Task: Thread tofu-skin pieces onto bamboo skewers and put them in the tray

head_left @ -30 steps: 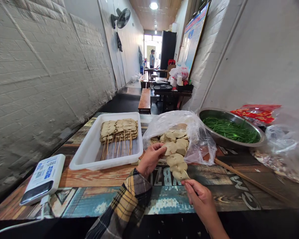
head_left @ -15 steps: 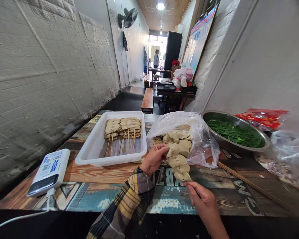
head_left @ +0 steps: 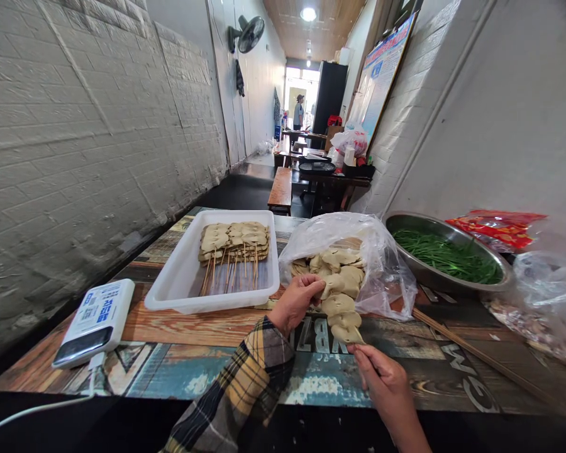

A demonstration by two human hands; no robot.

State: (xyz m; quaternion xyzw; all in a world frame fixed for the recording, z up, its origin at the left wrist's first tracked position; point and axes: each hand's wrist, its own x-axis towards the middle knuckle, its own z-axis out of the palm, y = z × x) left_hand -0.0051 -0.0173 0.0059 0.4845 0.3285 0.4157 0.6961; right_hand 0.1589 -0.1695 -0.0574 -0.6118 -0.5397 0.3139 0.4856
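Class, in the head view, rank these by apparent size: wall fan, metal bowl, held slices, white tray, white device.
1. White tray
2. Metal bowl
3. White device
4. Held slices
5. Wall fan, farther away, so its true size is unsure

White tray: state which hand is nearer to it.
Left: the left hand is beside the near right corner of the white tray; the right hand is farther off, lower and further right in the view.

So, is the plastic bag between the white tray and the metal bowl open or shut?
Open. The plastic bag gapes toward the person, with pale slices showing in its mouth.
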